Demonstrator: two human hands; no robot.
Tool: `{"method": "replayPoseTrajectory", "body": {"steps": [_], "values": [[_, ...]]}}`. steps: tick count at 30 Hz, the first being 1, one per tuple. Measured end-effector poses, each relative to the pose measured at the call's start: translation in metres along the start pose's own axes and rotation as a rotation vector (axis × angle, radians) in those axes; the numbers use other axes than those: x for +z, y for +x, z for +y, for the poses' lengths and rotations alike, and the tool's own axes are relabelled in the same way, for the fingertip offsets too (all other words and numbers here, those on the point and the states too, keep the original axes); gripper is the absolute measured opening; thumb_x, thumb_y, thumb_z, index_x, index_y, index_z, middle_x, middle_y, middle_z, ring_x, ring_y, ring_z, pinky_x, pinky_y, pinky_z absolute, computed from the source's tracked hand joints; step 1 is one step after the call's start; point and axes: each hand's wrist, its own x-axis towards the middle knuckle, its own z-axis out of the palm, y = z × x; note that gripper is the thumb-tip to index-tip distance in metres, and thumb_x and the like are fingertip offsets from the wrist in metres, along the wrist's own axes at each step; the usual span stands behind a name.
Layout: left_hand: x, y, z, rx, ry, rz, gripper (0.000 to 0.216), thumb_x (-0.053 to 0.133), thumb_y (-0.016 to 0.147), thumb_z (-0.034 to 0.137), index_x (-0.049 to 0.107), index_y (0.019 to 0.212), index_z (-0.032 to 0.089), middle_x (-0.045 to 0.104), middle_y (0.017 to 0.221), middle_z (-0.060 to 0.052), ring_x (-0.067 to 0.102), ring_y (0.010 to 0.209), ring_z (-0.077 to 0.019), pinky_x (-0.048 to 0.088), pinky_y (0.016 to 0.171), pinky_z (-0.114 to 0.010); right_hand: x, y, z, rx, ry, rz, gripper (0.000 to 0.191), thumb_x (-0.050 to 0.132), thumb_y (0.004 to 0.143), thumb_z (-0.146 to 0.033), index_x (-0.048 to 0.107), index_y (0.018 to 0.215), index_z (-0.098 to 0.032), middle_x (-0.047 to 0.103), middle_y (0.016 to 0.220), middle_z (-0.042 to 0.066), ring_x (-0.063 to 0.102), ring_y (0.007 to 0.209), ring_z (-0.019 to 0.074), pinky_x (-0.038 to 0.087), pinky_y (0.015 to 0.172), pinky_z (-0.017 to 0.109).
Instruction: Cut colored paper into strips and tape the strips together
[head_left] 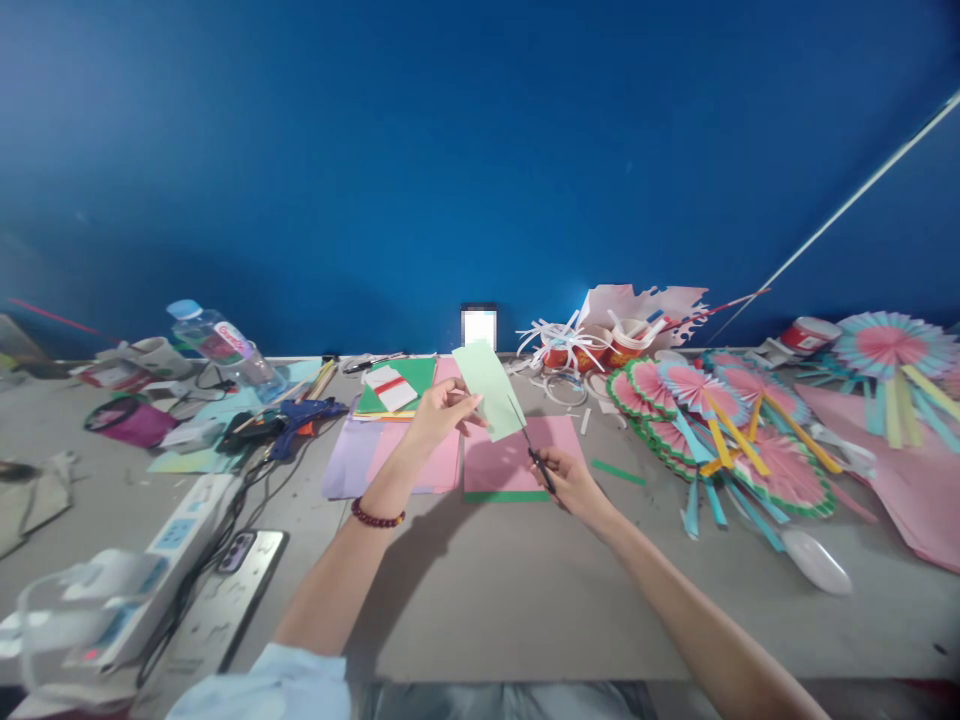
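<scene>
Pale green paper [491,395] hangs above the pink sheet [499,465], its left edge pinched in the left hand [448,408], as scissors [541,470] grasped in the right hand [564,482] meet its lower right edge. A clean cut likely asks for taut paper and steady strokes (fingertips clear of the blades). Left of the pink sheet lies a glue gun [289,430]; right, paper fans [694,392].

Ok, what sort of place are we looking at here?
Probably a paper-craft workspace: on the grey table are pink-and-light-blue pleated paper fans and what looks like a blue glue gun, while the right hand holds black-handled scissors at a light green paper sheet.
</scene>
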Motion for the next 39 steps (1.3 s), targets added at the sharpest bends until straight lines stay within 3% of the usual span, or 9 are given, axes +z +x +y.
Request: {"method": "replayPoseTrajectory", "body": {"steps": [24,34,39], "values": [[0.0002,-0.0001,0.0003,-0.015,-0.030,0.014,0.027,0.070,0.073,0.041,0.053,0.078,0.021,0.060,0.067,-0.001,0.069,0.065,-0.0235,0.042,0.048,-0.027,0.0017,-0.0011,-0.0036,0.063,0.006,0.017,0.039,0.076,0.056,-0.049,0.055,0.067,-0.018,0.051,0.051,-0.004,0.031,0.037,0.0027,0.020,0.033,0.015],[0.0003,0.0004,-0.0003,-0.036,-0.023,0.007,0.029,0.069,0.074,0.041,0.051,0.081,0.019,0.058,0.069,0.000,0.070,0.066,-0.0209,0.044,0.047,-0.023,0.0021,-0.0037,-0.0072,0.050,-0.024,0.025,0.038,0.072,0.058,-0.051,0.055,0.068,-0.018,0.045,0.046,-0.006,0.029,0.035,0.0040,0.018,0.032,0.018],[0.0008,0.0000,-0.0036,0.023,0.007,-0.017,0.030,0.068,0.076,0.042,0.050,0.074,0.018,0.058,0.066,-0.001,0.068,0.063,-0.0194,0.041,0.045,-0.023,0.0027,-0.0034,-0.0054,0.043,-0.027,0.036,0.040,0.073,0.058,-0.051,0.056,0.069,-0.017,0.045,0.045,-0.006,0.030,0.036,0.0040,0.019,0.033,0.018]]}}
